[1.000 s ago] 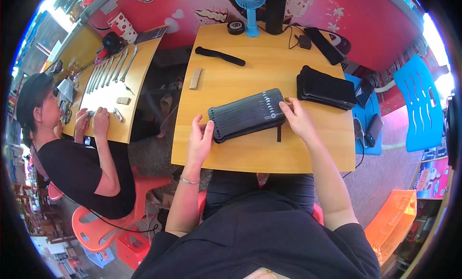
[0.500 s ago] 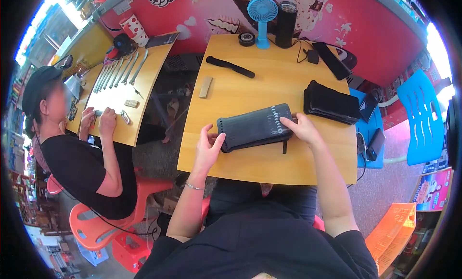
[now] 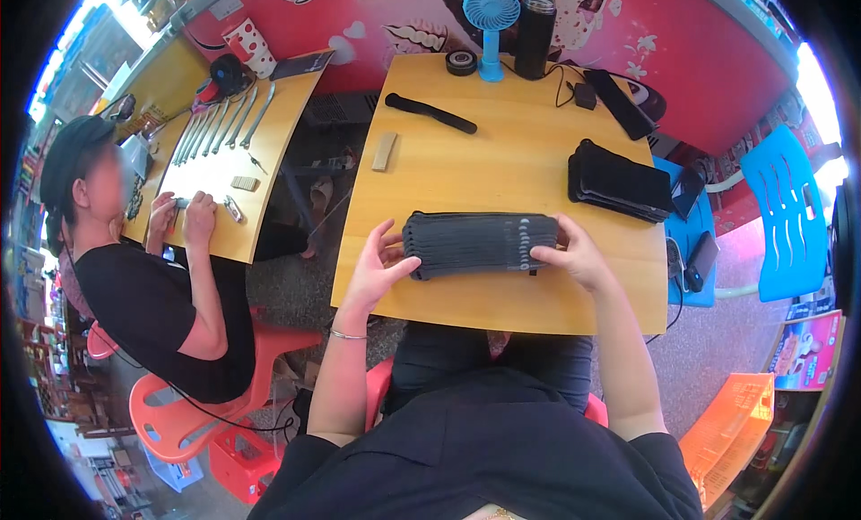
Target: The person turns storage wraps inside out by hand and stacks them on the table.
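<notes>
wood-grain table [image 3: 502,166], blue desk fan [image 3: 491,10], black bottle [image 3: 535,37], black strip [image 3: 430,113], tan block [image 3: 385,152], black stack [image 3: 619,177] near right edge, corded adapter [image 3: 585,96]

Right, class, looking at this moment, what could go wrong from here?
With the left grip and right grip at its two ends, the bundle of dark strips might splay or slip apart. The black stack reaches the right edge of the table, so a bump could knock it off.

Dark ribbed bundle [image 3: 462,244], white-marked, held crosswise
</notes>
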Action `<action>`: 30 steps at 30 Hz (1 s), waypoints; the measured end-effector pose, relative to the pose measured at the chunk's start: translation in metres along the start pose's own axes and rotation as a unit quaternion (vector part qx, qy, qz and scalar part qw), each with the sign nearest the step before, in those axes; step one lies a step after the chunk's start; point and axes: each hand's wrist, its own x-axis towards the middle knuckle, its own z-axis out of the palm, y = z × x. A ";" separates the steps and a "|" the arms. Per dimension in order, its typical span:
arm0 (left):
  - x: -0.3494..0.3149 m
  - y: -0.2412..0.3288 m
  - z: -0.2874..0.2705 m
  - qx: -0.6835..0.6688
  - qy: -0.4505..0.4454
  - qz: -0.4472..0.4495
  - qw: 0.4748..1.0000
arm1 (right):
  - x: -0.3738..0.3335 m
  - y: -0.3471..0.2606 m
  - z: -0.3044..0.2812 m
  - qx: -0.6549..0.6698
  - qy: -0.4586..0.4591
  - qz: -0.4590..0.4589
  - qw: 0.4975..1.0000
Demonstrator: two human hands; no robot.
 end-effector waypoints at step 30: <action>-0.011 -0.006 0.026 0.154 -0.098 0.200 0.963 | -0.046 0.008 0.011 -0.054 0.039 -0.095 0.993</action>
